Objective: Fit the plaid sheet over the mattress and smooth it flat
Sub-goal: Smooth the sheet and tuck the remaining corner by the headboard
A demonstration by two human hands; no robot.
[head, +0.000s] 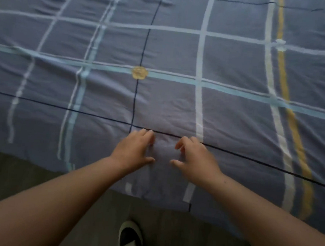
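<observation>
Nearest, a black-and-white canvas shoe [130, 237] stands on the dark grey floor [19, 180] at the bed's edge. Two bare forearms reach forward. The left hand [134, 149] lies palm-down, fingers nearly straight, on the blue-grey plaid cotton sheet [235, 118]. Just beside it, the right hand [196, 156] has hooked fingers; blur hides whether they nip any cloth. A small ridge lies between them, probably being pressed out. Beyond, the lightly wrinkled sheet hides the mattress, with a yellow flower motif [139, 73] farther in.

No text, label or number can be read. The plaid sheet [239, 61] beyond the fingers [148, 135] shows only stripes and flowers.
</observation>
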